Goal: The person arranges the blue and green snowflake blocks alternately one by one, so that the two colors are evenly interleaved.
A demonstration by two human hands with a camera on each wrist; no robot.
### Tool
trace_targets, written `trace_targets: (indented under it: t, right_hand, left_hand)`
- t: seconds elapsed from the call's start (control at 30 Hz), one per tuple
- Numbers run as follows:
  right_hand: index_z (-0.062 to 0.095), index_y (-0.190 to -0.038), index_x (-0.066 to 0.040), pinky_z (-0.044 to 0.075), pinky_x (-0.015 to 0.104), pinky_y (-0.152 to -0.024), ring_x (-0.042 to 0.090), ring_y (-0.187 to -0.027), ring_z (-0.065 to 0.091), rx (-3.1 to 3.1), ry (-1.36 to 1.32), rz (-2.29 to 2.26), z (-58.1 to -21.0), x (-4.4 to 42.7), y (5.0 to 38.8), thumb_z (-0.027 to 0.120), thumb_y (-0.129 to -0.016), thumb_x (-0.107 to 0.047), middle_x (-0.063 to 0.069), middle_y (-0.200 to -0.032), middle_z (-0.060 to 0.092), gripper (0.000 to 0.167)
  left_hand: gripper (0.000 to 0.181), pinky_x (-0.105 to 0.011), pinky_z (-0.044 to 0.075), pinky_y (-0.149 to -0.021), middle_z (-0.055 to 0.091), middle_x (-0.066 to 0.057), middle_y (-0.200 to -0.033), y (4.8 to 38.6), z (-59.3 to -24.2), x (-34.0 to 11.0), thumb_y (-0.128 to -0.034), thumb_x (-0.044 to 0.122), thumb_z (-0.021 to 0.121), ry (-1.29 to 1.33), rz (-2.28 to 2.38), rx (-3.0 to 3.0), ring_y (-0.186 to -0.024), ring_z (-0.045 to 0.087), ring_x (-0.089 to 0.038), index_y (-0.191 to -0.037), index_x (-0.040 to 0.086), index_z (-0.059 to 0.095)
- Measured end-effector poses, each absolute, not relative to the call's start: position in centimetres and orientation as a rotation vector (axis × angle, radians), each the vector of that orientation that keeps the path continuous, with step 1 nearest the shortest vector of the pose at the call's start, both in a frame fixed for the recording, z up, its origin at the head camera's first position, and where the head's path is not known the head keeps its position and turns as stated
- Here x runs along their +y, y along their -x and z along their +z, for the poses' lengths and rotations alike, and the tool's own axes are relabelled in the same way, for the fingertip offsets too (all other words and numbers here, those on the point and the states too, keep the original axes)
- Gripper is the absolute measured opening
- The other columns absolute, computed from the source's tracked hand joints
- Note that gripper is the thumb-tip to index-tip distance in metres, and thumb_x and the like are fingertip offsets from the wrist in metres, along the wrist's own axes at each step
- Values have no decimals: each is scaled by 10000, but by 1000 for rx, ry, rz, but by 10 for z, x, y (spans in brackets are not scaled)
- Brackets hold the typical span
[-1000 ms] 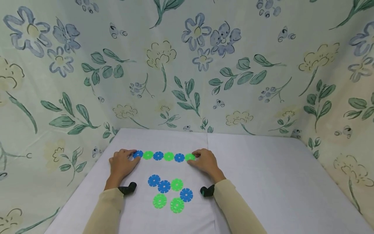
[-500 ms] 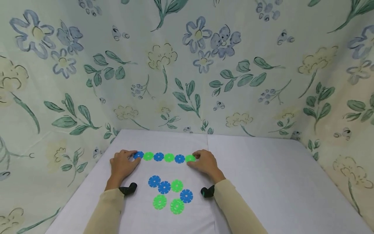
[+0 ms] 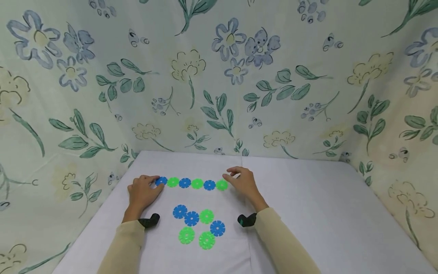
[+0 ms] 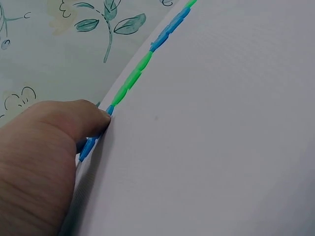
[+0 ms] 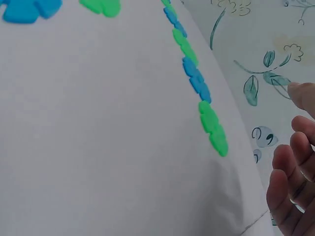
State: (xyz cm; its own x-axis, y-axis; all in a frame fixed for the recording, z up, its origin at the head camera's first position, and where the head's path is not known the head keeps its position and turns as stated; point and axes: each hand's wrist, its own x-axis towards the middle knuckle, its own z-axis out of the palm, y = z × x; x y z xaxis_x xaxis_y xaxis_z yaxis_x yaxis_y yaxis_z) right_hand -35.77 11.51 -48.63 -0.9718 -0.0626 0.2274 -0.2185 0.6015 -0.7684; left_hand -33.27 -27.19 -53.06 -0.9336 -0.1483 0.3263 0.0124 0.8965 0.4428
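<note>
A straight row of flat notched plastic discs, blue and green by turns, lies across the white table in the head view. My left hand (image 3: 142,193) pinches the blue disc (image 3: 161,181) at the row's left end between thumb and finger; in the left wrist view the thumb partly covers that blue disc (image 4: 87,148). At the opposite end is a green disc (image 3: 222,185), touched by nothing but its blue neighbour (image 3: 210,185). Just beyond it to the right, my right hand (image 3: 245,184) hovers with loosely bent fingers and nothing in them. The right wrist view has this green disc (image 5: 214,129) apart from the fingers.
Nearer my body, several loose blue and green discs lie scattered, among them a blue disc (image 3: 217,228) and a green disc (image 3: 186,235). White cloth (image 3: 308,213) covers the table. A floral curtain (image 3: 219,83) closes off the back and sides.
My right hand has let go of the green end disc and moved slightly up and to the right. The left hand and the row of discs have stayed put.
</note>
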Motion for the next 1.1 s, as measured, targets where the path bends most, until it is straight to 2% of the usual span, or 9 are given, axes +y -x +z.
trace_targets:
  t: [0.2, 0.5, 0.83, 1.1]
  right_hand:
    - [753, -1031, -220, 479, 324, -693, 180, -771, 583, -2471, -230, 1336, -464, 118, 347, 739, -894, -417, -28, -894, 665, 241]
    - [751, -1073, -205, 497, 309, -644, 185, -736, 583, -2436, -303, 1333, -443, 129, 323, 726, -907, -415, -35, -913, 667, 268]
    - [743, -1084, -259, 494, 274, -584, 158, -713, 581, -2458, -370, 1319, -440, 135, 297, 744, -893, -412, -54, -922, 660, 244]
    - [741, -1088, -259, 489, 259, -559, 138, -701, 584, -2523, -468, 1279, -444, 137, 283, 779, -875, -316, -62, -922, 656, 223]
  left_hand:
    - [465, -553, 311, -861, 618, -192, -1233, 333, -531, -271, -903, 445, 681, -98, -642, -2700, -1124, 518, -395, -1284, 177, 685]
    - [470, -552, 314, -847, 620, -194, -1239, 332, -530, -271, -903, 442, 684, -92, -622, -2702, -1126, 516, -395, -1287, 171, 681]
    - [478, -563, 319, -882, 615, -182, -1265, 335, -532, -273, -901, 468, 666, -112, -625, -2731, -1154, 511, -385, -1297, 198, 675]
    - [475, -562, 312, -860, 610, -200, -1257, 333, -531, -273, -911, 452, 667, -97, -625, -2722, -1145, 505, -398, -1303, 184, 670]
